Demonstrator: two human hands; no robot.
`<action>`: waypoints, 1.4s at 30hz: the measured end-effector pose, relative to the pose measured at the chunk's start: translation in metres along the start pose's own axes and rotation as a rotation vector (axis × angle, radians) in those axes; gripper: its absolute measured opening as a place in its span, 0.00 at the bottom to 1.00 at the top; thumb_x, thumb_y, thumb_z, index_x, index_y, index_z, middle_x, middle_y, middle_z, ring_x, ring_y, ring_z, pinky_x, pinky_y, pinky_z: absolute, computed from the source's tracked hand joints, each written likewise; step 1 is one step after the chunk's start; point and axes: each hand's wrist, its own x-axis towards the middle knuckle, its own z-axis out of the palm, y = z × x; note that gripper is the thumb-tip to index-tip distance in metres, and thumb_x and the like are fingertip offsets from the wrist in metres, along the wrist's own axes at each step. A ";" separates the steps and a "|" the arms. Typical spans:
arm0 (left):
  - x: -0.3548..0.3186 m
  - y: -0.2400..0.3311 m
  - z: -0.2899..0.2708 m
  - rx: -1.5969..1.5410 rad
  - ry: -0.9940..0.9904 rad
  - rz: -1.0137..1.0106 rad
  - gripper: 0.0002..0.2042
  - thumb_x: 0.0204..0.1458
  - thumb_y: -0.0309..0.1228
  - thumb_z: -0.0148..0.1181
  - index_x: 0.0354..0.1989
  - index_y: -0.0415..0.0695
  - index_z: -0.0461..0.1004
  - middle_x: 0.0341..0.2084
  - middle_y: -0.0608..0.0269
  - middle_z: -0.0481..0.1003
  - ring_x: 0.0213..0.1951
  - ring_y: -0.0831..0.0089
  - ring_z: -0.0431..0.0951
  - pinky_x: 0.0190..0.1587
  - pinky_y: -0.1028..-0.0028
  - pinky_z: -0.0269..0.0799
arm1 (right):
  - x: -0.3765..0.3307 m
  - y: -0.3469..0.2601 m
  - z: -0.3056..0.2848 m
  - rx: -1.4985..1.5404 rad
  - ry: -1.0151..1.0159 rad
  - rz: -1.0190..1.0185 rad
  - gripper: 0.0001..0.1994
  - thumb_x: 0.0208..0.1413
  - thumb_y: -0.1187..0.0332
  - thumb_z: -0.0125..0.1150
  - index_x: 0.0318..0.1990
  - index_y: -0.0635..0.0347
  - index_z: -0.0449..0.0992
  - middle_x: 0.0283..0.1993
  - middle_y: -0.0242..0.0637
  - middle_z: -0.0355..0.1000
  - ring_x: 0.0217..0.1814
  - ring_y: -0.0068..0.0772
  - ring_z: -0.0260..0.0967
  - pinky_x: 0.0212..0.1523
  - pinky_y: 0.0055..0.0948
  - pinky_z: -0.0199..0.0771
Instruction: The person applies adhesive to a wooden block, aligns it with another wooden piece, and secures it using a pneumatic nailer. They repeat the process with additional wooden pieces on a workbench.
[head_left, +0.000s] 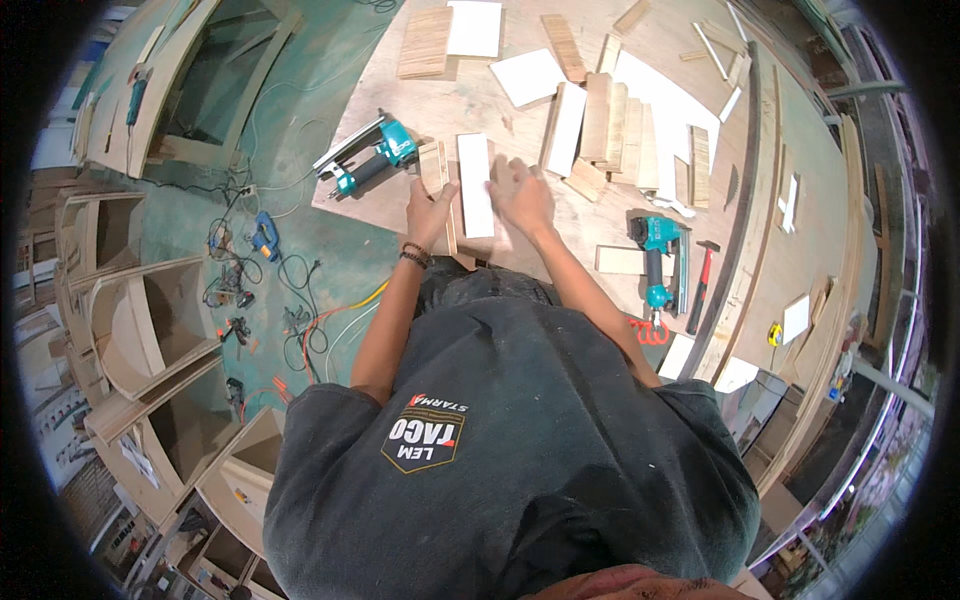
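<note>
1. Looking from the body outward, the person in a dark grey shirt leans over a large plywood desk [470, 100], and both forearms go up from the lower part of the view to its near edge.
2. The left hand [432, 212], with a dark beaded band on the wrist, grips the near end of a narrow raw plywood strip [436, 175]; the fingers are curled around it, but how tightly they close I cannot tell.
3. The right hand [522, 195] lies flat and spread, palm down on the desk, touching the right side of a long white laminated rectangular board [476, 185]. It holds nothing; it only presses.
4. The white board lies between the two hands, its long axis pointing away from the person. The plywood strip stands just beside its left long edge, parallel to it. Both hands are about equally near; the right one touches the far half, the left one is at the near half.
5. Farther left, a teal pneumatic nail gun [372, 160] lies on the desk, near the strip's far end.
6. Farther right is a row of plywood offcuts [605, 125], and a second teal nail gun [657, 255] beside a red-handled hammer [700, 285].
7. On the green floor [300, 120] at the left lie cables and small tools.
</note>
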 end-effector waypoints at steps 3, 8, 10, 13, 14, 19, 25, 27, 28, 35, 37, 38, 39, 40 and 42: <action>-0.007 0.003 0.006 0.038 -0.001 0.083 0.30 0.53 0.48 0.70 0.54 0.36 0.70 0.48 0.42 0.80 0.52 0.51 0.80 0.55 0.59 0.73 | 0.027 0.045 -0.027 -0.122 0.385 -0.038 0.31 0.52 0.52 0.70 0.60 0.60 0.73 0.55 0.56 0.69 0.58 0.57 0.68 0.57 0.50 0.71; 0.003 -0.011 0.011 0.164 0.057 0.188 0.28 0.52 0.44 0.70 0.53 0.37 0.69 0.46 0.42 0.78 0.50 0.47 0.79 0.54 0.56 0.73 | 0.074 0.086 -0.068 -0.459 0.562 0.091 0.27 0.51 0.53 0.70 0.54 0.60 0.76 0.53 0.49 0.69 0.59 0.53 0.66 0.60 0.47 0.65; 0.005 -0.004 0.011 0.251 0.092 0.230 0.28 0.51 0.43 0.70 0.53 0.38 0.68 0.47 0.43 0.76 0.50 0.46 0.78 0.53 0.54 0.73 | 0.088 0.096 -0.073 -0.563 0.468 0.147 0.27 0.50 0.53 0.71 0.54 0.61 0.76 0.54 0.50 0.70 0.59 0.53 0.68 0.61 0.47 0.65; 0.001 0.006 0.010 0.399 0.181 0.282 0.29 0.49 0.41 0.70 0.55 0.38 0.66 0.49 0.43 0.71 0.50 0.45 0.77 0.50 0.51 0.75 | 0.101 0.095 -0.070 -0.609 0.383 0.202 0.30 0.48 0.54 0.72 0.55 0.62 0.74 0.54 0.51 0.73 0.58 0.53 0.71 0.62 0.49 0.67; -0.001 0.009 0.011 0.436 0.192 0.270 0.30 0.49 0.41 0.70 0.56 0.39 0.66 0.49 0.44 0.70 0.50 0.44 0.76 0.49 0.51 0.75 | 0.104 0.094 -0.072 -0.594 0.359 0.218 0.30 0.47 0.54 0.72 0.55 0.62 0.74 0.52 0.51 0.75 0.56 0.53 0.73 0.61 0.49 0.68; -0.006 0.009 0.008 0.676 0.231 0.309 0.35 0.49 0.43 0.70 0.62 0.39 0.64 0.50 0.46 0.68 0.54 0.47 0.72 0.48 0.52 0.77 | 0.096 0.066 -0.081 -0.316 0.368 0.322 0.29 0.46 0.57 0.71 0.54 0.63 0.71 0.43 0.50 0.79 0.46 0.53 0.79 0.51 0.50 0.75; -0.008 0.007 0.007 0.832 0.384 0.530 0.40 0.51 0.47 0.68 0.69 0.38 0.59 0.52 0.44 0.69 0.55 0.49 0.71 0.52 0.55 0.74 | 0.009 0.036 -0.059 -0.040 0.355 -0.065 0.23 0.51 0.63 0.68 0.50 0.63 0.66 0.41 0.56 0.75 0.40 0.59 0.77 0.42 0.53 0.76; -0.006 0.015 0.009 0.750 0.234 0.553 0.39 0.54 0.48 0.65 0.69 0.39 0.59 0.53 0.41 0.70 0.53 0.47 0.73 0.51 0.54 0.75 | -0.015 0.019 -0.038 -0.038 0.198 -0.028 0.24 0.50 0.64 0.68 0.52 0.60 0.65 0.40 0.55 0.75 0.37 0.58 0.78 0.38 0.52 0.77; -0.006 0.019 0.012 0.709 0.152 0.565 0.38 0.55 0.48 0.63 0.70 0.40 0.59 0.53 0.40 0.70 0.52 0.46 0.74 0.50 0.53 0.76 | -0.021 0.021 -0.023 -0.076 0.120 -0.002 0.26 0.50 0.63 0.69 0.53 0.58 0.64 0.39 0.55 0.76 0.35 0.57 0.78 0.36 0.51 0.77; -0.006 0.018 0.042 0.645 -0.036 0.392 0.37 0.62 0.53 0.52 0.75 0.46 0.54 0.50 0.37 0.71 0.40 0.40 0.81 0.41 0.51 0.79 | -0.043 0.004 -0.002 -0.226 -0.120 -0.125 0.39 0.51 0.53 0.67 0.68 0.54 0.58 0.58 0.63 0.66 0.56 0.65 0.73 0.47 0.57 0.79; -0.002 0.021 0.045 0.673 -0.077 0.400 0.36 0.62 0.53 0.52 0.75 0.47 0.56 0.51 0.36 0.70 0.39 0.41 0.81 0.40 0.51 0.79 | -0.039 0.018 0.011 -0.184 -0.040 -0.063 0.39 0.50 0.52 0.67 0.68 0.53 0.59 0.59 0.61 0.66 0.57 0.65 0.72 0.50 0.57 0.77; -0.001 0.021 0.047 0.687 -0.094 0.400 0.36 0.62 0.53 0.52 0.74 0.47 0.56 0.51 0.36 0.70 0.39 0.41 0.81 0.40 0.51 0.79 | -0.036 0.027 0.017 -0.163 -0.004 -0.036 0.39 0.50 0.52 0.67 0.69 0.52 0.59 0.60 0.61 0.66 0.57 0.65 0.72 0.51 0.58 0.77; 0.000 0.019 0.048 0.698 -0.076 0.426 0.35 0.63 0.53 0.51 0.74 0.48 0.57 0.50 0.36 0.71 0.39 0.41 0.81 0.40 0.51 0.79 | -0.034 0.026 0.017 -0.100 -0.040 -0.011 0.39 0.50 0.52 0.67 0.69 0.53 0.59 0.60 0.61 0.65 0.58 0.65 0.71 0.52 0.57 0.76; 0.000 0.016 0.049 0.707 -0.056 0.451 0.35 0.63 0.54 0.51 0.74 0.49 0.58 0.48 0.37 0.72 0.39 0.40 0.81 0.39 0.51 0.79 | -0.031 0.026 0.016 -0.038 -0.077 0.015 0.40 0.51 0.52 0.67 0.69 0.54 0.59 0.61 0.61 0.65 0.58 0.65 0.71 0.53 0.57 0.76; 0.000 0.014 0.050 0.731 -0.045 0.461 0.34 0.63 0.54 0.50 0.74 0.50 0.59 0.47 0.37 0.73 0.38 0.40 0.81 0.38 0.51 0.79 | -0.031 0.026 0.014 0.016 -0.071 0.047 0.41 0.51 0.52 0.67 0.70 0.55 0.59 0.60 0.62 0.65 0.58 0.64 0.71 0.54 0.55 0.75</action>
